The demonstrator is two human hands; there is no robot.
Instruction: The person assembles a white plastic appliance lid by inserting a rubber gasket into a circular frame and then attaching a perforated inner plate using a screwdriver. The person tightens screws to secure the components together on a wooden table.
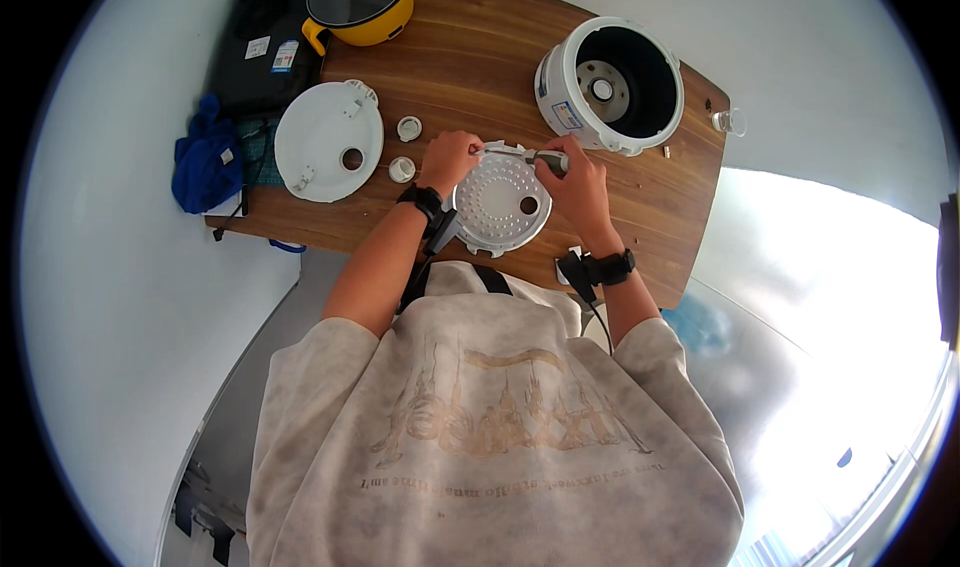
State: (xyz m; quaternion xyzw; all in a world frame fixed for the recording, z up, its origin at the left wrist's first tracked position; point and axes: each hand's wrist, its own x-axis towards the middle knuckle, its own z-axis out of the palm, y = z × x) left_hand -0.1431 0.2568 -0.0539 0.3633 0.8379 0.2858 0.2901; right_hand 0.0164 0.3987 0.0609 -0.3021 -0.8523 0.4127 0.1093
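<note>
In front of me on the table lies a round silver lid plate [482, 229], covered in raised dimples and with one dark round hole. My right hand [582, 182] is closed around the grey handle of a screwdriver [556, 162]. Its shaft lies nearly level along the plate's far rim and points left. At that rim's left end, my left hand [452, 159] is closed, its fingertips pinched together near the screwdriver's tip. What they hold there is too small to make out. Two small white round caps, one farther [409, 128] and one nearer [402, 170], sit left of my left hand.
A white cooker body [556, 85] with a dark inside stands at the far right, near a small clear glass [735, 121]. A white round lid [318, 147] lies left. Behind it are a yellow pot [385, 29], a black case [262, 82] and a blue cloth [208, 162].
</note>
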